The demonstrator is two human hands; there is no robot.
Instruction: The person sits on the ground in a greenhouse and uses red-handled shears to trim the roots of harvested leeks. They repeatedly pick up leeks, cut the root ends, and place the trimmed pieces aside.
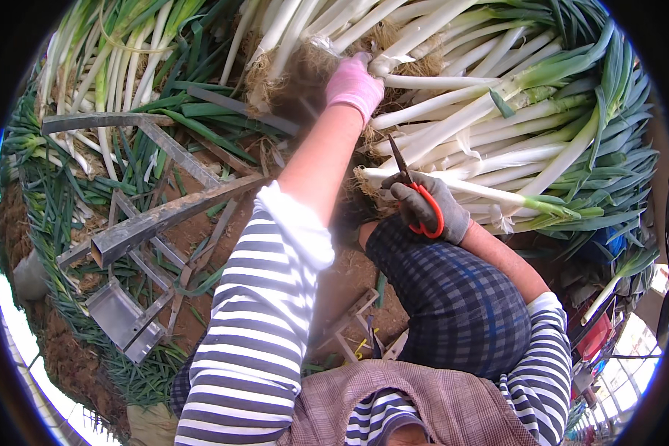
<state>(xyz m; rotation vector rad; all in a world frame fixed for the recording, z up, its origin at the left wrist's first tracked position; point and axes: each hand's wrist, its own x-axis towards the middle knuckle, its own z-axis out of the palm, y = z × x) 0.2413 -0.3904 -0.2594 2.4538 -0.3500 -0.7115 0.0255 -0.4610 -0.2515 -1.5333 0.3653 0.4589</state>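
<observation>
My left hand [355, 83], in a pink glove, reaches forward among the root ends of thick white leeks [407, 39]. Its fingers are partly hidden, and whether they grip a leek is unclear. Nearer my body, my right hand [432, 206], in a grey glove, holds scissors with red handles [434, 214]; their dark blades point up and forward. A leek [479, 192] with roots lies just beyond that hand. More leeks [496, 150] are piled at the right, white stalks toward me and green leaves toward the outer edge.
A metal frame of square tubes [167, 217] stands at the left over brown soil. Behind it lie thinner leeks [128, 72] and scattered green leaves [50, 223]. A metal tray-like piece [124, 320] is at the lower left. My knee in checked cloth [457, 295] is below the right hand.
</observation>
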